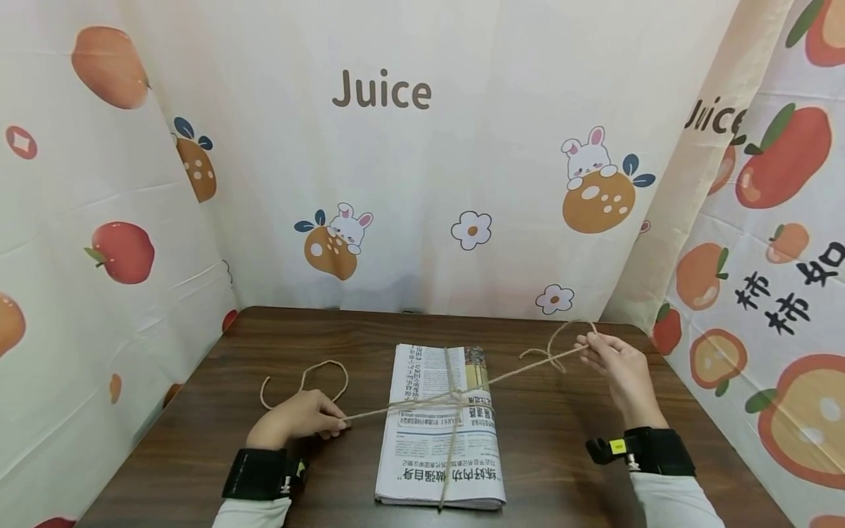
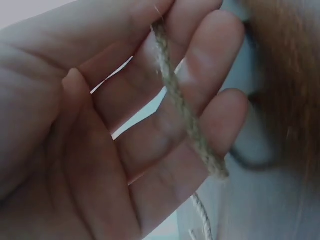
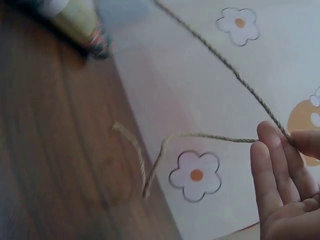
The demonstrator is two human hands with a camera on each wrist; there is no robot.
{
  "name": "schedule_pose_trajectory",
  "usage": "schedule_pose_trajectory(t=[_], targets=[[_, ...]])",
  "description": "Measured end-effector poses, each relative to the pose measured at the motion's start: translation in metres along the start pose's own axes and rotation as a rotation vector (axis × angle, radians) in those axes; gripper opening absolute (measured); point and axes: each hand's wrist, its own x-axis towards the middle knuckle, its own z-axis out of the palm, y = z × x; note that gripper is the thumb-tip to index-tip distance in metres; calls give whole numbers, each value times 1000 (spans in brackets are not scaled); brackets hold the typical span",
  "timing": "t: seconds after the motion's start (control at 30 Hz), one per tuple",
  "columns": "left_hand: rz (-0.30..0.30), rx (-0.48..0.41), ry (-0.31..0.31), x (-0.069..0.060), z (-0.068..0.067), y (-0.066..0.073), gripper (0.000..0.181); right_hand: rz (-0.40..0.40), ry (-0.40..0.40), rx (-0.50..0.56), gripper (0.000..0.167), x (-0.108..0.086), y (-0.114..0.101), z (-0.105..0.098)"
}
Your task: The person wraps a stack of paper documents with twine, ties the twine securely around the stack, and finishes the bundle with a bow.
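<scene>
A folded stack of newspapers [image 1: 422,455] lies on the table, with twine [image 1: 452,440] running lengthwise and crosswise over it and crossing near the middle. To the left of the stack, my left hand [image 1: 297,419] pinches one twine end between thumb and fingers; in the left wrist view the twine [image 2: 182,105] passes across the fingers. Farther back on the right, my right hand [image 1: 617,370] pinches the other end, raised above the table. Both lengths stretch straight out from the crossing. Loose twine tails curl beyond each hand, and the right tail [image 3: 215,136] shows in the right wrist view.
The dark wooden table [image 1: 317,330] carries the stack. Behind it hangs a printed curtain [image 1: 409,161] with fruit and rabbits, and more printed cloth encloses both sides. Each wrist wears a black strap [image 1: 660,451] with a small device.
</scene>
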Motion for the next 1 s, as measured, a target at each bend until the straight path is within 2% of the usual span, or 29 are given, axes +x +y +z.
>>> schedule_pose_trajectory(t=[0.13, 0.23, 0.3, 0.47, 0.63, 0.73, 1.0], targets=[[-23, 28, 30, -3, -3, -3, 12, 21, -3, 21, 10, -2, 6, -7], [-15, 46, 28, -4, -4, -4, 12, 15, 6, 30, 12, 0, 7, -13], [-7, 45, 15, -3, -4, -3, 12, 0, 21, -5, 18, 3, 6, -16], [3, 29, -17, -3, -4, -1, 10, -32, 53, -151, 45, 13, -6, -14], [-5, 15, -22, -3, -2, -1, 10, -73, 56, -339, 64, 26, -24, 2], [-16, 13, -20, -4, -2, -1, 9, -124, 15, -465, 66, 31, -34, 14], [-73, -3, -17, -5, -2, 0, 10, -292, -159, -489, 55, 42, -58, 62]])
